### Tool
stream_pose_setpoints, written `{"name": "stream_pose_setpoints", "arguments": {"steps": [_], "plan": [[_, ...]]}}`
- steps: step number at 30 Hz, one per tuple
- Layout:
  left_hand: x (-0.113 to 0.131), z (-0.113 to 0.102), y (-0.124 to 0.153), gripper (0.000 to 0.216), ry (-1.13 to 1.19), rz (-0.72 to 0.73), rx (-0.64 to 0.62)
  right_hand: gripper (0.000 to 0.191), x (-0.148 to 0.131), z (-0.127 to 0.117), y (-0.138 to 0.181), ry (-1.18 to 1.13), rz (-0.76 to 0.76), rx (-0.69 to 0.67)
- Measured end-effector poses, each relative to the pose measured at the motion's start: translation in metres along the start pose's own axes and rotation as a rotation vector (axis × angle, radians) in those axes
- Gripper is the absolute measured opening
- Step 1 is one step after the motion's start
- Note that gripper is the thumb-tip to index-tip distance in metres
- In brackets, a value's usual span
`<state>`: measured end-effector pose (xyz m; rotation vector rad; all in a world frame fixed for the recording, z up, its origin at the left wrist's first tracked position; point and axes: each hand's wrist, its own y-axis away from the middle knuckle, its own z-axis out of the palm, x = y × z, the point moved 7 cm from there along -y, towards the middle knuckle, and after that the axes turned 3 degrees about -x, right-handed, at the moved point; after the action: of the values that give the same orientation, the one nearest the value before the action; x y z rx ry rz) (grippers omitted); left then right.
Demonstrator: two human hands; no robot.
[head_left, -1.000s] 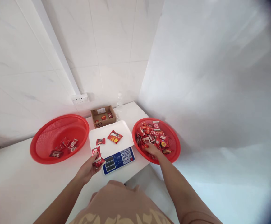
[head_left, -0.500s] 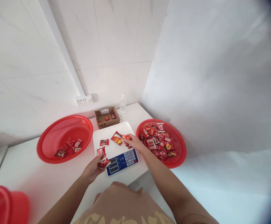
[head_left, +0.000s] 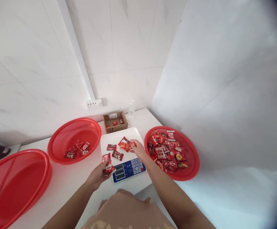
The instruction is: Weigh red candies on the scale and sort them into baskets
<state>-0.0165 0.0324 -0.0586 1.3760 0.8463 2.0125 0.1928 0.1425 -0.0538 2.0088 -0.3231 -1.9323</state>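
Note:
In my left hand (head_left: 97,175), closed just off the scale's left edge, are red and white snack packets (head_left: 107,160). My right hand (head_left: 138,149) is above the scale's right part, its fingers pinched on a small red packet (head_left: 133,144). Right beside those fingertips are more red packets (head_left: 124,144), partly overlapping. The white scale (head_left: 108,139) has a blue keypad panel (head_left: 129,170) at its front. Also lying on its plate are a dark red packet (head_left: 111,147) and a brownish-red packet (head_left: 117,155).
A red basket (head_left: 193,159) on the right holds many packets. Another red basket (head_left: 57,143) at left holds several. At the lower left stands a third red basket (head_left: 21,190). Behind the scale are a cardboard box (head_left: 116,128) with a few packets and a clear bottle (head_left: 131,108).
The view has shifted left, showing more of the lower-left basket. A brownish-red packet now lies on the scale's plate near the panel. My right hand has stayed over the plate's right part.

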Motion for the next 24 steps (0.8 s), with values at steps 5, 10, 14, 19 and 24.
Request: {"name": "stream_pose_setpoints", "arguments": {"steps": [5,10,14,19,24], "plan": [[-0.002,0.009,0.0,0.034,-0.018,0.008,-0.024,0.033,0.007,-0.008,0.009,-0.011,-0.017,0.051],[-0.006,0.016,0.004,0.035,-0.113,0.011,-0.065,0.043,0.021,-0.048,0.031,0.05,-0.046,0.162],[-0.012,0.02,0.006,0.042,-0.238,0.039,-0.143,0.052,0.031,-0.106,0.058,0.351,-0.099,0.361],[-0.019,0.042,0.01,0.044,-0.47,0.079,-0.234,0.06,0.024,-0.114,0.09,0.643,-0.233,0.494],[-0.036,0.089,0.012,0.043,-0.623,0.096,-0.418,0.06,0.038,-0.025,0.103,0.175,-0.141,-0.074]]}}
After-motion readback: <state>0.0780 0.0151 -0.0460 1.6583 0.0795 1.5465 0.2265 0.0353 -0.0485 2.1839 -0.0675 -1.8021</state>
